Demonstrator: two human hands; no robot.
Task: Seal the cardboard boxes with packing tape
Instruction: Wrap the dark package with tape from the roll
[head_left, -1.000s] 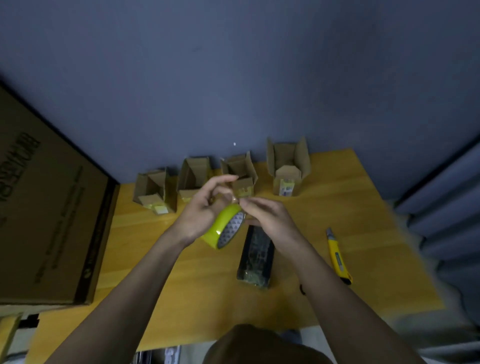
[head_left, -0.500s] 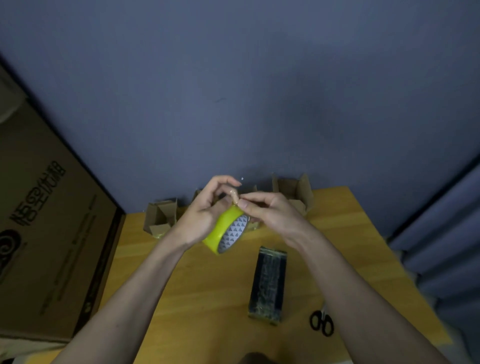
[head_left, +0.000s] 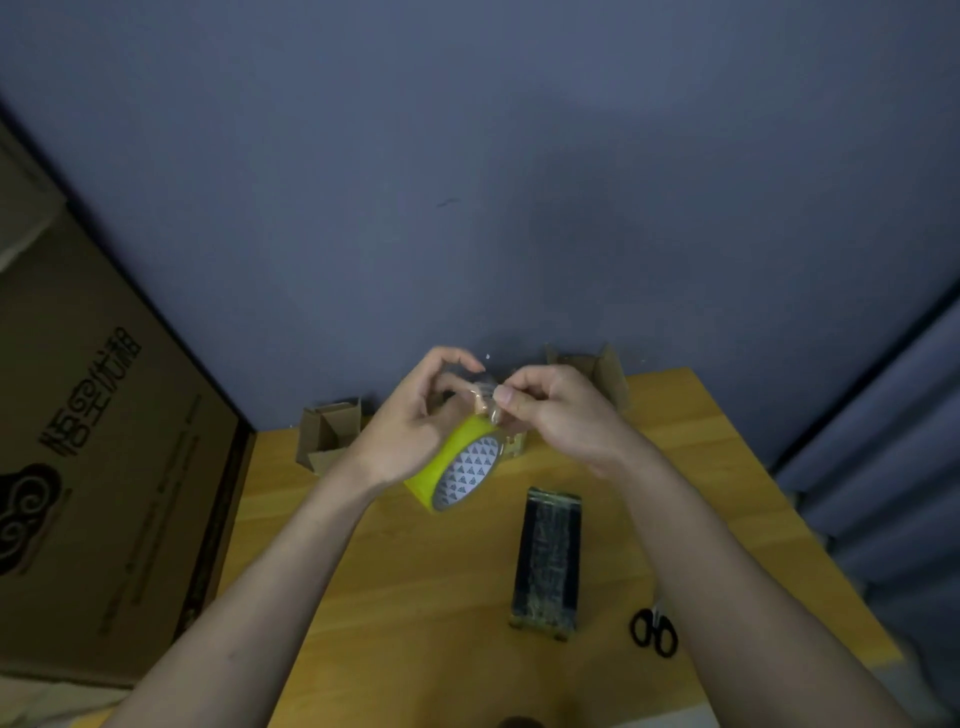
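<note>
- Nearest the viewer: two bare forearms rise from the lower edge over a yellow wooden table (head_left: 415, 597). A pair of black-handled scissors (head_left: 653, 631) lies at the right; a dark, shiny oblong object (head_left: 546, 558) lies just left of them, its nature unclear.
- Mid-field, held above the table: the roll of packing tape (head_left: 460, 465), a yellow-green band with a white side face printed in small triangles, tilted so that face looks toward the viewer.
- The left hand (head_left: 415, 421) grips the roll, fingers curled over its top.
- The right hand (head_left: 550, 410) pinches a short clear tab of tape at the roll's upper edge between thumb and forefinger.
- Step in hand, by judgement: freeing the tape's end; no strip is yet drawn out. The next move calls for a steady pull away from the roll, kept flat so the tab does not fold onto itself.
- Farthest: small cardboard boxes stand with flaps open along the wall, one at left (head_left: 330, 436), one at right (head_left: 597, 374), others hidden behind the hands; none appears sealed. A large printed carton (head_left: 104, 467) leans at far left.
</note>
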